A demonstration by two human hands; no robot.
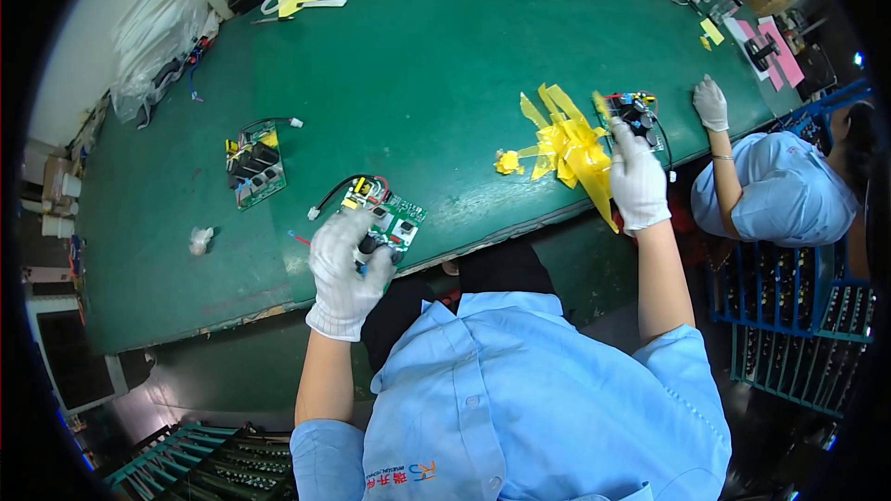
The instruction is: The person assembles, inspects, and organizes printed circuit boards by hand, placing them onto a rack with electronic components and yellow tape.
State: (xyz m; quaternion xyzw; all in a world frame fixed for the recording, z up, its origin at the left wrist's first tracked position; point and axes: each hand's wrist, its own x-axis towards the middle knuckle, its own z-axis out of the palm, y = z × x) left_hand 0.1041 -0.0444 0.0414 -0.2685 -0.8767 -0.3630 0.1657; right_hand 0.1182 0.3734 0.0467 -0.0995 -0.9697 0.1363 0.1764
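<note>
My left hand (pixel 345 264), in a white knitted glove, grips the near left edge of a green circuit board (pixel 405 225) at the table's front edge. The board carries dark and yellow parts, and a black lead with a white plug runs off it. My right hand (pixel 639 178), gloved too, reaches over the right side with its fingers together. At its fingertips a narrow strip of yellow tape (pixel 601 109) sticks up. Just beyond lies another circuit board (pixel 637 115), partly covered by the hand. Crumpled yellow tape (pixel 568 144) lies beside it on the left.
A third circuit board (pixel 255 165) rests on the green table (pixel 418 65) at left, near a small whitish scrap (pixel 200 240). A co-worker's gloved hand (pixel 711 103) rests at the right edge. Blue racks (pixel 775 283) stand below it. Clear plastic bags (pixel 158 37) hang at far left.
</note>
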